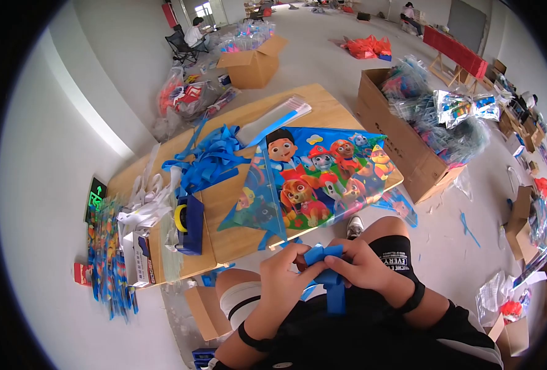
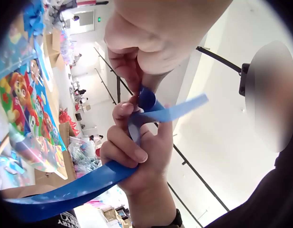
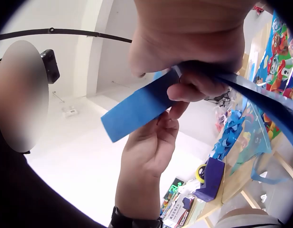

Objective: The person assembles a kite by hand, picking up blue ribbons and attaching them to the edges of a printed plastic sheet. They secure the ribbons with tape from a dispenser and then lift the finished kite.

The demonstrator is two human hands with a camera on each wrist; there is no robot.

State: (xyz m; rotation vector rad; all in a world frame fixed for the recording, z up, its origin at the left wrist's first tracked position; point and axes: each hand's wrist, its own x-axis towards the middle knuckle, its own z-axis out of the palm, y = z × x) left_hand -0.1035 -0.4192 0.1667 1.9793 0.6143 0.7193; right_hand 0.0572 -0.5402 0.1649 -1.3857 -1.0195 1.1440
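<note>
Both hands work close together over the lap on a blue plastic strip. The left hand pinches a folded part of it between thumb and fingers. From the other side the right hand grips the strip, thumb on top. In the left wrist view the strip winds over the right hand's fingers, and a short end juts out beyond them. A flat free end of the strip shows below the right hand in the right wrist view. A kite-shaped plastic sheet printed with cartoon dogs lies on the table just beyond.
On the wooden table are a heap of blue strips, clear sleeves and a blue tape dispenser with yellow tape. A large carton of bagged goods stands at the right. Another carton stands behind.
</note>
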